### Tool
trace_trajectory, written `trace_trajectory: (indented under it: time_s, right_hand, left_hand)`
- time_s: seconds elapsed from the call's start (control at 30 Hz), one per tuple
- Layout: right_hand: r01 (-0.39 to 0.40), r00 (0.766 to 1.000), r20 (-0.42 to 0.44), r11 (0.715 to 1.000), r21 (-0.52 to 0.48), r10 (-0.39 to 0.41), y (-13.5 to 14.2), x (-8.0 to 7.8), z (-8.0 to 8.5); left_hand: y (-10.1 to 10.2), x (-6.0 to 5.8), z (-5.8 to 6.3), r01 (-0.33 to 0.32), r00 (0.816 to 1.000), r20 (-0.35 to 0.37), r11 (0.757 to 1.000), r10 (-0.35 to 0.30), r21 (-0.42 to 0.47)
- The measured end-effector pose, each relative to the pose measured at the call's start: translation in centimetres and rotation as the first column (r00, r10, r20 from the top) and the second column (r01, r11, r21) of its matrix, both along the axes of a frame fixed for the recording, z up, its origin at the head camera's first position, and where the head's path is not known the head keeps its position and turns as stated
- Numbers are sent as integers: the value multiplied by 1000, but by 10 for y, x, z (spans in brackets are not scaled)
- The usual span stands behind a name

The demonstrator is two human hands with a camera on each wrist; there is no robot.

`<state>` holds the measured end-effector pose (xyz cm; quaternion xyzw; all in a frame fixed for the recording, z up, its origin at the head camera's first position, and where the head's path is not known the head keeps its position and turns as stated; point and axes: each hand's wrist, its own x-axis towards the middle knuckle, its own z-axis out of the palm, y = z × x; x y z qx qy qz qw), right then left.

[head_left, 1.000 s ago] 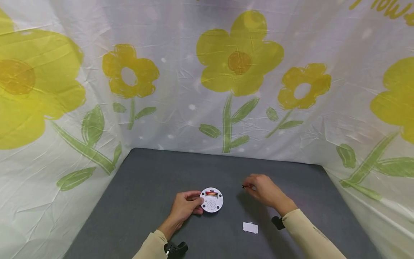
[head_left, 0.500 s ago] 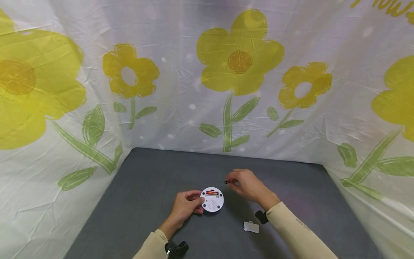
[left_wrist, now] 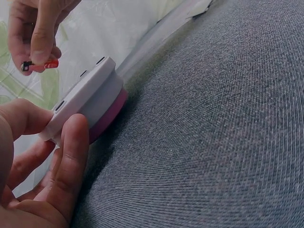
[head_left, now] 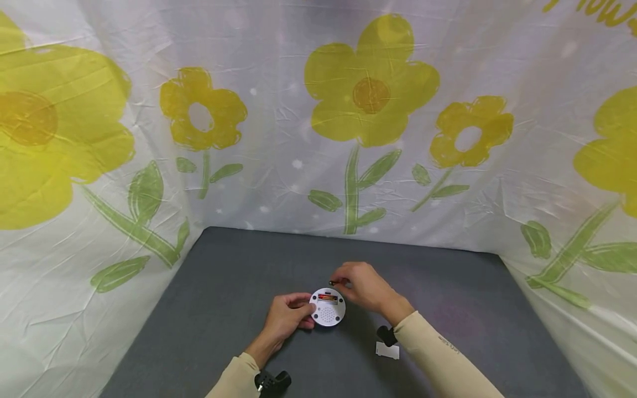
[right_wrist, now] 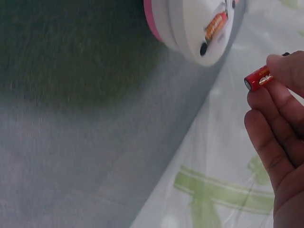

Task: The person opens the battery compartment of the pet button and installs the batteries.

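Note:
My left hand (head_left: 285, 319) grips the rim of a round white device (head_left: 327, 316), thumb on its upper face. That face has small dark feet, a cluster of holes and an uncovered battery compartment. One red-and-orange battery (right_wrist: 216, 26) lies inside the compartment. A pink band (left_wrist: 109, 115) circles the device's lower side in the left wrist view. Just above the device's far right edge, my right hand (head_left: 365, 287) pinches a second red battery (right_wrist: 259, 78) with a dark end between thumb and fingers. This battery is apart from the device.
A small white battery cover (head_left: 387, 350) lies on the dark grey tabletop (head_left: 239, 265), close to my right wrist camera. Behind and beside the table hangs a white curtain (head_left: 278, 166) printed with yellow flowers.
My right hand has moved left with the pinched battery, from well right of the device to just above its far edge. The left hand and the device have stayed almost still.

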<state>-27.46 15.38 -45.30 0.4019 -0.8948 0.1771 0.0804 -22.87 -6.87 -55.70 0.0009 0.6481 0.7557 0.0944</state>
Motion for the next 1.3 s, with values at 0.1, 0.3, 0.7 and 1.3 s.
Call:
trace_trajectory:
  time_s: [0.1,0.3,0.7,1.3]
  right_hand:
    - [3,1000,27,1000,-1,-3,-5,2,-4]
    - [1,998,70,1000,-6,-1,-14,5,-14]
    - [-29,995,93,1000,-9,29,-25,8,-27]
    - [-18,998,56,998,52,16,-21,10,-30]
  left_hand:
    - [0,0,0,1,1000,7,1000,-1,2]
    - [0,0,-1,0,1000,12,1000,0,9]
    - [1,-2,-4,-12,1000,14,1000,12,-19]
    - [1,0,0,-16,1000,17,1000,17,-27]
